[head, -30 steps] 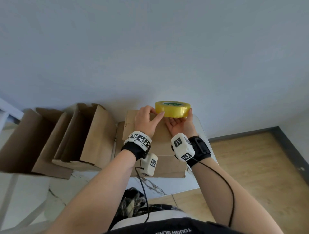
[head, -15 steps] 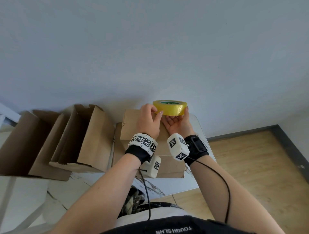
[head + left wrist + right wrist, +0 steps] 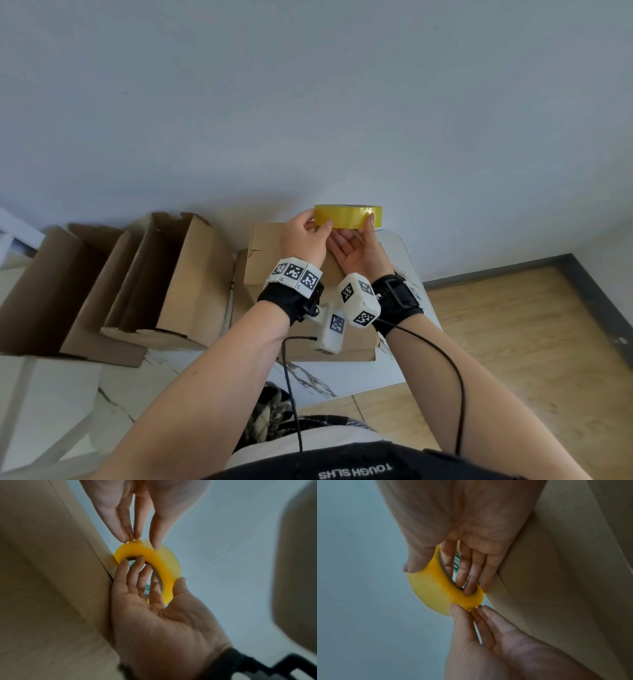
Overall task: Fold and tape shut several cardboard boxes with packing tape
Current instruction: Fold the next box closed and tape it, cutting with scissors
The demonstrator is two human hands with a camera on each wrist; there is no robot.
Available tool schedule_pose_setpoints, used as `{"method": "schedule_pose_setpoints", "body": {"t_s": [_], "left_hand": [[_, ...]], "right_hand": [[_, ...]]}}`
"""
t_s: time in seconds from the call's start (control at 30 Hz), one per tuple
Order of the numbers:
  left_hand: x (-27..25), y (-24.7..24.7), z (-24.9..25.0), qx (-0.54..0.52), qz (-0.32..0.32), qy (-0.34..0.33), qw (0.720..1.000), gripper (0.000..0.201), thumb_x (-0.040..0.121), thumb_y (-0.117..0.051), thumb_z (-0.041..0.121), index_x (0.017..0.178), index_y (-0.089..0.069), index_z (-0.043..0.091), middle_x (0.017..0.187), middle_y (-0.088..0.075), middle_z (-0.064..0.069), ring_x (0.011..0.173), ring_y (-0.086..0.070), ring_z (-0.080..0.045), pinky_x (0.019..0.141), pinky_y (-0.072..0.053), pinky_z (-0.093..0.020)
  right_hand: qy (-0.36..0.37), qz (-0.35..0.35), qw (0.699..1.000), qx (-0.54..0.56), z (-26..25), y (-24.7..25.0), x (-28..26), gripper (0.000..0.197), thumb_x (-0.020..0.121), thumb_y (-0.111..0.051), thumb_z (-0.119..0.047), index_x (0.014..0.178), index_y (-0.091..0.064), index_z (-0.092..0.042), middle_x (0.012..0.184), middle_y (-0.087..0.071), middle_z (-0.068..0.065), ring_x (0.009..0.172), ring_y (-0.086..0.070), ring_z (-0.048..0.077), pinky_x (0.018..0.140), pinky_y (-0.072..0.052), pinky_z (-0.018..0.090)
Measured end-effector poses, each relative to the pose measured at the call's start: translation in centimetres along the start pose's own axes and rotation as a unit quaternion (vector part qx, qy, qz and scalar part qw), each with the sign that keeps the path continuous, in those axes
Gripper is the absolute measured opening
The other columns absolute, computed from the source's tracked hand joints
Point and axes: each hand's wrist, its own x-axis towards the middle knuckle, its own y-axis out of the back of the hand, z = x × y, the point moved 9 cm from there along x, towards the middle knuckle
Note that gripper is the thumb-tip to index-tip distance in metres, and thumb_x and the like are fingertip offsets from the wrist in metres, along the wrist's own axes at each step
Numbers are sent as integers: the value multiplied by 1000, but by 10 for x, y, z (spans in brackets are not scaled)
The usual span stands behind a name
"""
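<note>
Both hands on a yellow tape roll over a closed cardboard box.

The right hand (image 3: 356, 253) grasps the roll of yellow packing tape (image 3: 347, 216), fingers through its core and thumb on the outer face. The left hand (image 3: 305, 240) pinches the roll's near edge between its thumb and fingertips (image 3: 127, 536). The roll is held above the far edge of the closed cardboard box (image 3: 265, 255), which stands at the right end of the white marbled tabletop (image 3: 185, 373). Two open cardboard boxes (image 3: 178, 274) stand toward the left end.
</note>
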Motion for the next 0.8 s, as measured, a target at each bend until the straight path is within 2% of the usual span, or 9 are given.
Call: {"method": "schedule_pose_setpoints", "body": {"t_s": [0.1,0.23,0.4,0.5,0.57,0.6,0.7,0.77,0.8], "left_hand": [[1,0,-3,-15,-5,11,1000,38,86,-75,14,122,-65,5,109,-67,-3,100,-63,-11,88,-49,-16],[1,3,-6,-8,-1,11,1000,43,81,-81,19,119,-65,6,102,-65,1,88,-62,-5,73,-45,-4],[0,7,-1,-2,9,-8,1000,31,79,-83,17,105,-68,7,92,-68,0,75,-61,3,67,-46,-3],[-1,8,7,14,-7,-37,999,16,81,-80,12,91,-68,13,86,-67,4,73,-59,2,70,-45,-12],[-2,15,16,44,-17,-73,996,21,80,-81,16,96,-68,16,95,-66,5,85,-61,-5,80,-45,-20],[0,20,20,73,-21,-102,992,32,78,-82,20,106,-66,17,108,-63,5,99,-59,-9,90,-44,-24],[7,23,22,153,-95,-150,972,63,78,-82,34,134,-55,25,148,-41,0,139,-34,-19,114,-28,-36],[9,21,20,168,-141,-150,964,53,78,-81,37,126,-60,31,155,-34,0,145,-23,-23,118,-23,-43],[8,19,21,167,-156,-151,962,47,76,-83,37,119,-62,31,154,-36,2,146,-21,-23,118,-22,-45]], "right_hand": [[2,3,1000,4,-1,1,-1,46,99,-49,-46,104,-61,-2,96,-72,16,99,-71,28,101,-50,41],[1,-1,1000,22,-5,5,-2,45,98,-51,-46,102,-60,-2,95,-73,15,99,-71,29,96,-53,40],[-1,-6,999,36,-6,6,-2,41,96,-54,-46,107,-60,-6,109,-74,13,111,-67,29,101,-50,42],[-11,10,1000,22,-4,5,-1,41,97,-52,-46,100,-61,-6,101,-74,13,104,-68,27,97,-51,39],[-16,33,999,9,-2,6,0,42,97,-51,-49,92,-59,-8,85,-74,8,91,-67,23,94,-52,37],[-17,42,999,5,-1,7,1,43,97,-51,-51,86,-57,-10,78,-72,5,84,-65,21,92,-51,35],[-13,40,999,1,0,8,1,50,91,-49,-64,81,-53,-15,72,-58,1,71,-58,16,85,-51,32],[-10,25,1000,-4,-1,6,0,60,87,-47,-70,93,-59,-12,79,-58,2,78,-62,18,92,-51,33],[-7,16,1000,-12,-1,6,-1,68,85,-48,-71,106,-61,-8,90,-64,6,91,-65,21,100,-49,36]]}}
